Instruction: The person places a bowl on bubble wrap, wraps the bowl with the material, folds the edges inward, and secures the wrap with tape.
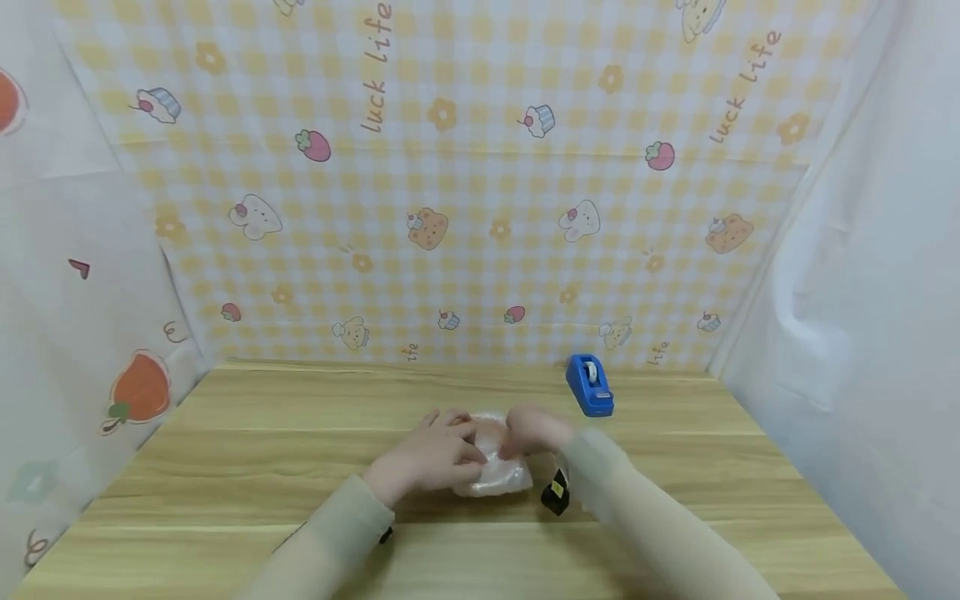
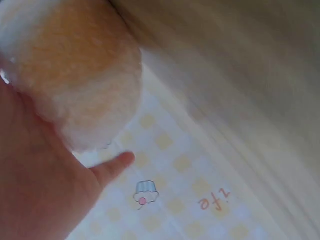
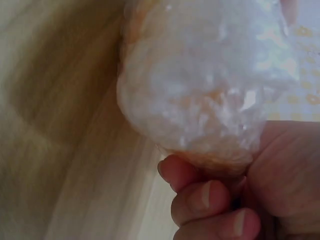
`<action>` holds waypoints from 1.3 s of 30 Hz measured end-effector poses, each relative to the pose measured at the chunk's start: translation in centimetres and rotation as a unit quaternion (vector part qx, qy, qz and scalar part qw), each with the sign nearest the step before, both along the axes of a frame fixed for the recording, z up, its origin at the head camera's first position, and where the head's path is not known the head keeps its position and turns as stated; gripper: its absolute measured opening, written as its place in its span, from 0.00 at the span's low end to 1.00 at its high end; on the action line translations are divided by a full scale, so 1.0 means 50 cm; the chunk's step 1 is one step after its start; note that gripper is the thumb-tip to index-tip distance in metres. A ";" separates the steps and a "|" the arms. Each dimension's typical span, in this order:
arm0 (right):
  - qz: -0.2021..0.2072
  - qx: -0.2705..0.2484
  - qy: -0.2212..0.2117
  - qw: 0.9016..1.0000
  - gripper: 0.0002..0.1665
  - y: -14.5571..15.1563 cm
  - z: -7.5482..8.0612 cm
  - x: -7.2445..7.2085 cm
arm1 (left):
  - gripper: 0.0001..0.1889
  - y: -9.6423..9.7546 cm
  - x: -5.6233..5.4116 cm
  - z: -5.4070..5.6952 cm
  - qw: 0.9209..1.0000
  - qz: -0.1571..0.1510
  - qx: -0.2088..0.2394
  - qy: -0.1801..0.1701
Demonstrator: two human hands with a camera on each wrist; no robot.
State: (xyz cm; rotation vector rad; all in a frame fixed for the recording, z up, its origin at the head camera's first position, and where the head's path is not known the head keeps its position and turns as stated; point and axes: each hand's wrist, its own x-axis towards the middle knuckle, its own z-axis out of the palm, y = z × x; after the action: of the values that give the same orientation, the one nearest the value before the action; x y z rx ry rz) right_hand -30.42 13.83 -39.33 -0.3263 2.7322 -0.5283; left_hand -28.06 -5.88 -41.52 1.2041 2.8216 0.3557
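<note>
A soft bundle in clear, shiny bubble wrap (image 1: 501, 479) lies between my two hands, with orange-brown showing through. My left hand (image 1: 429, 456) holds its left side, fingers reaching over the top and thumb near the middle. One digit sticks out straight past the bundle in the left wrist view. From the right, my right hand (image 1: 534, 429) grips the bundle's end with curled fingers (image 3: 200, 200). In the right wrist view the crinkled wrap (image 3: 195, 100) bulges above those fingers. The left fingertips are partly hidden in both wrist views.
Behind the right hand, a blue tape dispenser (image 1: 590, 386) with a roll in it stands on the wood-grain table (image 1: 262, 433). A small black item with a yellow patch (image 1: 556, 493) is beside the right sleeve. A yellow checked cloth (image 1: 480, 183) hangs along the table's back edge.
</note>
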 end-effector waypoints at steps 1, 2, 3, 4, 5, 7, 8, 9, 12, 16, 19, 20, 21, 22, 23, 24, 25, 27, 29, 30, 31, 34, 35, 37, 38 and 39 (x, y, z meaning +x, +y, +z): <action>-0.002 -0.011 -0.003 1.000 0.10 0.001 -0.003 0.002 | 0.19 -0.003 -0.004 0.002 1.000 -0.010 0.001 -0.003; -0.003 -0.020 -0.005 1.000 0.10 0.003 -0.006 0.004 | 0.19 -0.005 -0.009 0.002 1.000 -0.018 0.000 -0.001; -0.004 -0.029 -0.006 1.000 0.10 0.004 -0.009 0.005 | 0.19 -0.006 -0.013 0.003 1.000 -0.025 0.000 0.002; -0.005 -0.035 -0.009 0.999 0.11 0.004 -0.012 0.006 | 0.19 -0.007 -0.016 0.004 1.000 -0.031 -0.001 0.004; -0.007 -0.040 -0.011 0.999 0.11 0.005 -0.014 0.007 | 0.18 -0.008 -0.018 0.006 0.999 -0.034 -0.002 0.003; -0.010 -0.047 -0.019 0.999 0.11 0.006 -0.018 0.008 | 0.18 -0.011 -0.019 0.010 0.999 -0.037 0.000 -0.003; -0.010 -0.049 -0.021 0.999 0.11 0.007 -0.018 0.008 | 0.17 -0.011 -0.020 0.011 0.999 -0.036 0.001 -0.006; -0.011 -0.049 -0.023 0.998 0.11 0.007 -0.018 0.007 | 0.17 -0.012 -0.021 0.012 0.999 -0.037 0.003 -0.009; -0.010 -0.044 -0.028 0.999 0.11 0.010 -0.016 0.001 | 0.16 -0.009 -0.022 0.014 0.999 -0.033 0.004 -0.010; -0.010 -0.038 -0.026 0.999 0.12 0.014 -0.016 -0.011 | 0.16 -0.001 -0.024 0.015 1.000 -0.021 0.012 -0.010; -0.017 -0.046 -0.033 0.998 0.15 0.018 -0.020 -0.017 | 0.16 0.004 -0.025 0.018 1.000 -0.011 0.021 -0.011; -0.020 -0.051 -0.038 0.998 0.17 0.020 -0.021 -0.019 | 0.16 0.006 -0.025 0.019 1.000 -0.009 0.022 -0.012; -0.022 -0.058 -0.044 0.997 0.18 0.022 -0.023 -0.019 | 0.16 0.007 -0.026 0.020 1.000 -0.007 0.021 -0.010; -0.022 -0.063 -0.049 0.997 0.19 0.023 -0.024 -0.020 | 0.17 0.007 -0.026 0.021 1.000 -0.004 0.019 -0.010; -0.022 -0.068 -0.055 0.996 0.20 0.024 -0.023 -0.020 | 0.17 0.008 -0.026 0.021 1.000 -0.003 0.016 -0.007; -0.020 -0.071 -0.060 0.995 0.21 0.025 -0.022 -0.020 | 0.18 0.008 -0.026 0.022 1.000 -0.002 0.014 -0.006; -0.019 -0.072 -0.066 0.995 0.21 0.026 -0.021 -0.020 | 0.18 0.008 -0.026 0.023 1.000 -0.002 0.012 -0.004; -0.014 -0.066 -0.071 0.995 0.24 0.026 -0.016 -0.019 | 0.19 0.008 -0.026 0.025 1.000 -0.004 0.012 -0.001; -0.007 -0.060 -0.076 0.995 0.25 0.026 -0.010 -0.020 | 0.18 0.007 -0.025 0.027 1.000 -0.008 0.014 0.003; -0.003 -0.056 -0.077 0.995 0.26 0.026 -0.007 -0.021 | 0.18 0.006 -0.026 0.027 1.000 -0.012 0.017 0.006; 0.000 -0.055 -0.077 0.996 0.26 0.026 -0.005 -0.021 | 0.17 0.004 -0.026 0.028 1.000 -0.015 0.023 0.008; 0.005 -0.054 -0.077 0.996 0.25 0.026 0.001 -0.023 | 0.18 -0.002 -0.029 0.032 0.998 -0.028 0.049 0.017; 0.005 -0.055 -0.075 0.996 0.24 0.026 0.002 -0.024 | 0.18 -0.005 -0.031 0.034 0.997 -0.033 0.059 0.021; 0.002 -0.054 -0.072 0.996 0.24 0.026 0.004 -0.025 | 0.17 -0.014 -0.033 0.040 0.996 -0.035 0.081 0.023; 0.001 -0.052 -0.069 0.996 0.24 0.027 0.005 -0.026 | 0.16 -0.019 -0.035 0.043 0.995 -0.034 0.087 0.024; -0.001 -0.051 -0.067 0.996 0.25 0.028 0.007 -0.027 | 0.16 -0.025 -0.036 0.046 0.995 -0.029 0.094 0.021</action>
State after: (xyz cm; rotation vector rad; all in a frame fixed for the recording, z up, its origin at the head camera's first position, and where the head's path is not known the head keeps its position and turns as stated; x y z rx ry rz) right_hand -31.76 15.23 -38.99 -0.3026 2.5828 -0.6659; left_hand -29.85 -7.16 -39.22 1.3386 2.8335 0.6131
